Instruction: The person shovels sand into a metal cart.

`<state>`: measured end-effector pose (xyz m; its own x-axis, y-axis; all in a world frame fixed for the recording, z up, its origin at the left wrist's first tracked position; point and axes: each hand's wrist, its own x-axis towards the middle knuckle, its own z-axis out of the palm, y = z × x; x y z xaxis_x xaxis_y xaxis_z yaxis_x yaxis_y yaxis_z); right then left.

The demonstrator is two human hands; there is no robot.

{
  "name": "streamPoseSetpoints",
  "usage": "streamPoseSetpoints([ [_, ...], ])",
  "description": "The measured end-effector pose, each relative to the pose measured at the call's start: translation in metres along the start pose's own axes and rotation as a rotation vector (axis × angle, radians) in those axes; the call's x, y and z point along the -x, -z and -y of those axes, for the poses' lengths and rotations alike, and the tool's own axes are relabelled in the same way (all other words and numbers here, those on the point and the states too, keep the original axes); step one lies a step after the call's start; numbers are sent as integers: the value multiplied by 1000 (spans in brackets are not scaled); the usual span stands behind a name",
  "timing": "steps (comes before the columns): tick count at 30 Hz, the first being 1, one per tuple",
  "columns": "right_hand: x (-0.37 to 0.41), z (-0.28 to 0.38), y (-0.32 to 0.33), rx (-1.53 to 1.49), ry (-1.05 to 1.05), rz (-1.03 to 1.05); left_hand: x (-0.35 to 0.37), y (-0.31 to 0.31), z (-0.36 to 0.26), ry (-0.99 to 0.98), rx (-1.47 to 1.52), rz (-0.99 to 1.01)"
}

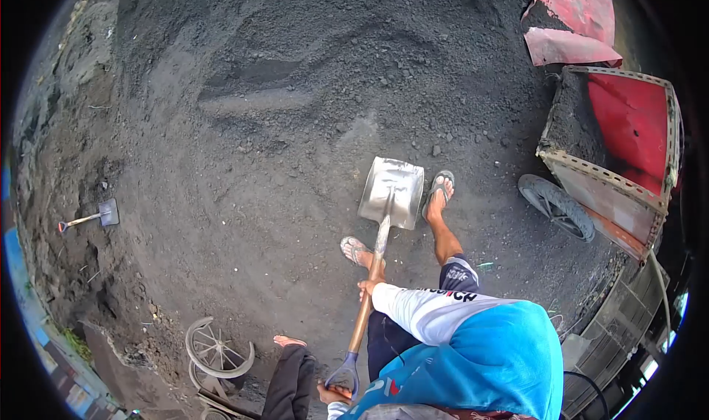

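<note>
A shovel (364, 309) with a broad, worn metal blade and wooden shaft slants across the lower middle of the head view. Its blade lies over dark, gritty ground between my two feet in flip-flops, and nothing heaped shows on it. Partway up the shaft, my right hand (368, 288) is wrapped round the wood, its arm in a white and blue sleeve. At the bottom, my left hand (334, 394) is closed on the grip of the D-shaped handle.
On the right stands a metal-framed cart (605, 154) with red panels, a wheel (555, 207) and dark material inside. Bent red sheet (572, 21) lies behind it. Another shovel (108, 212) rests at left. Below are a spoked wheel (219, 350) and another person's trouser leg (291, 379).
</note>
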<state>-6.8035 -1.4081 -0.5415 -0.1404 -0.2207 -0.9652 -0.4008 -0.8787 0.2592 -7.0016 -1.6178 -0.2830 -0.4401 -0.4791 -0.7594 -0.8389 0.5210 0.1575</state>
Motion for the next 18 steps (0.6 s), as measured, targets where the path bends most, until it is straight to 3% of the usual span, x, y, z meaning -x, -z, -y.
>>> streamPoseSetpoints([
  [2, -48, -71, -14, 72, -103, 76, -24, 11, -11, 17, 20, 27],
  [5, -76, -65, -27, 52, -142, 50, -46, 0, -13, 52, 36, 42],
  [7, -71, 8, -19, 81, -29, -28, -14, -70, 7, 43, -28, -16],
  [8, -79, 79, 8, 39, 78, -66, 9, -112, 28, 51, -35, 29],
  [9, -61, 127, 27, 88, 362, -87, 19, -145, 47, 66, 26, 182],
  [10, -49, 193, 39, 201, 122, -122, 29, -178, 65, 90, 83, 334],
  [11, -56, 224, 48, 32, 235, -81, 55, -219, 74, 1, 95, 193],
  [12, -57, 254, 53, -17, 278, -31, 79, -253, 74, -95, 106, 212],
  [13, -42, 292, 55, -17, 351, -59, 86, -278, 72, -66, 155, 310],
  [15, -23, 334, 60, -71, 411, -33, 132, -325, 64, -311, 146, 355],
  [18, -4, 352, 61, -158, 474, 15, 141, -332, 54, -395, 141, 374],
])
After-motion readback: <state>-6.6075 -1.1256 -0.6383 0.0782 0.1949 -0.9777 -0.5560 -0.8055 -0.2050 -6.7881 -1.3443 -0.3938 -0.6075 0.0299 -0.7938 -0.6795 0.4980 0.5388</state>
